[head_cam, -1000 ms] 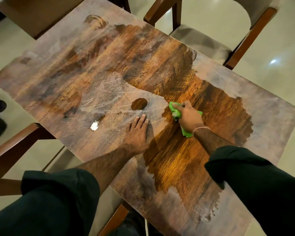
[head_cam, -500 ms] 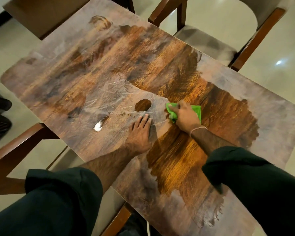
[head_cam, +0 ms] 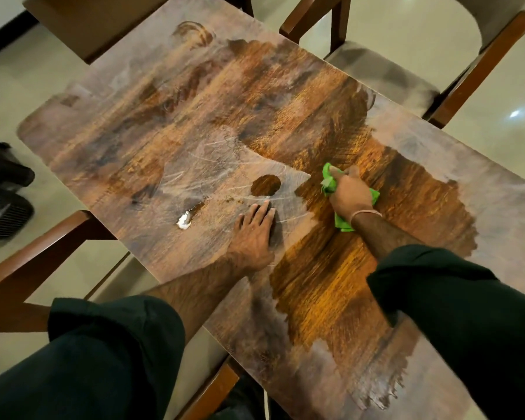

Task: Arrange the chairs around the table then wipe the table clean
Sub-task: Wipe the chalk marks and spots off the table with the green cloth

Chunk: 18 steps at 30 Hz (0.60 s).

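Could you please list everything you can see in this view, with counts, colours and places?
table: one, brown wood, dusty grey with wiped patches, centre.
cloth: one, green, on the table right of centre.
white smear: one, white, table's left-centre.
grey-seated chair: one, brown frame, beyond the table, top right.
second chair: one, brown frame, table's near left.
black object: one, black, floor at left edge; kind unclear.
left hand: one, flat on the table.
right hand: one, gripping the cloth.

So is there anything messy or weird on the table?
Yes. A small white splotch sits on the table, beside the left hand, and a pale dusty film covers the parts the green cloth hasn't wiped yet.
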{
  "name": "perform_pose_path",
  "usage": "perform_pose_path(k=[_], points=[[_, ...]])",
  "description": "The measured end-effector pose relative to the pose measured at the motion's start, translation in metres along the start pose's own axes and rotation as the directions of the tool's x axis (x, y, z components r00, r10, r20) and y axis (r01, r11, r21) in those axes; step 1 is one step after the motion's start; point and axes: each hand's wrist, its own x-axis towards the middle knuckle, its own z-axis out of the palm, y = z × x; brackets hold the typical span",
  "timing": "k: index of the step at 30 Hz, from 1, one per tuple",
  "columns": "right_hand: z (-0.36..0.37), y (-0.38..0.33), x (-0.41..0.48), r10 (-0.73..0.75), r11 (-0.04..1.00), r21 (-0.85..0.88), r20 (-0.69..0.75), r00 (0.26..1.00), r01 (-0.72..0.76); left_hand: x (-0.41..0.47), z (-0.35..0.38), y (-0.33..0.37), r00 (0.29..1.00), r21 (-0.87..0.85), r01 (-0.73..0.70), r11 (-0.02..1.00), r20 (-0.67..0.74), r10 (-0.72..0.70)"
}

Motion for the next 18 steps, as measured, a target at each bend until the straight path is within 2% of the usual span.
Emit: perform_pose_path(k=[1, 2, 3, 5, 6, 7, 9, 10, 11, 12, 14, 15, 16, 17, 18], points=[[0.0, -0.005, -0.001, 0.051, 0.999, 0.009, -0.008, 0.999, -0.051, -0.001, 0.0, -0.001, 1.0, -0.005, 0.006, 1.0, -0.004, -0.006], [0.002, -0.011, -0.003, -0.011, 1.0, -0.025, 0.002, 1.0, 0.011, -0.003, 0.0, -0.001, 1.0, -0.009, 0.012, 1.0, -0.004, -0.012], [0.004, -0.015, -0.007, -0.134, 0.989, -0.051, 0.039, 0.99, 0.136, -0.004, 0.0, -0.001, 1.0, -0.012, 0.015, 1.0, -0.005, -0.015], [0.008, -0.015, -0.014, -0.403, 0.907, -0.074, 0.144, 0.904, 0.416, -0.006, 0.001, -0.003, 1.0, -0.011, 0.02, 1.0, -0.009, -0.02], [0.005, -0.011, -0.014, -0.435, 0.889, -0.073, 0.169, 0.885, 0.451, -0.006, 0.002, -0.003, 1.0, -0.008, 0.022, 1.0, -0.01, -0.022], [0.003, -0.008, -0.01, -0.384, 0.916, -0.06, 0.147, 0.912, 0.396, -0.007, 0.003, -0.004, 1.0, -0.01, 0.025, 1.0, -0.011, -0.025], [0.0, -0.006, -0.002, -0.065, 0.998, 0.004, 0.029, 0.997, 0.065, -0.01, 0.004, -0.005, 1.0, -0.025, 0.027, 0.999, -0.008, -0.027], [0.0, -0.011, -0.003, 0.032, 0.999, 0.012, 0.007, 0.999, -0.032, -0.011, 0.004, -0.005, 0.999, -0.027, 0.03, 0.999, -0.01, -0.03], [0.002, -0.018, -0.006, 0.015, 1.0, -0.02, 0.018, 1.0, -0.014, -0.012, 0.005, -0.005, 0.999, -0.021, 0.035, 0.999, -0.018, -0.036], [0.005, -0.024, -0.011, -0.099, 0.993, -0.054, 0.042, 0.994, 0.101, -0.014, 0.006, -0.004, 0.999, -0.012, 0.041, 0.999, -0.024, -0.041], [0.012, -0.027, -0.024, -0.386, 0.915, -0.07, 0.136, 0.912, 0.398, -0.015, 0.008, -0.006, 0.998, -0.009, 0.05, 0.999, -0.029, -0.05], [0.011, -0.022, -0.026, -0.453, 0.88, -0.068, 0.174, 0.874, 0.47, -0.017, 0.009, -0.006, 0.998, -0.015, 0.05, 0.999, -0.028, -0.051], [0.009, -0.016, -0.024, -0.435, 0.89, -0.064, 0.181, 0.882, 0.452, -0.019, 0.01, -0.006, 0.998, -0.021, 0.05, 0.999, -0.028, -0.051], [0.008, -0.012, -0.02, -0.328, 0.941, -0.043, 0.138, 0.934, 0.337, -0.022, 0.01, -0.007, 0.998, -0.03, 0.052, 0.998, -0.026, -0.053], [0.007, -0.009, -0.018, -0.157, 0.988, 0.002, 0.082, 0.984, 0.157, -0.024, 0.009, -0.007, 0.998, -0.042, 0.055, 0.998, -0.019, -0.056]])
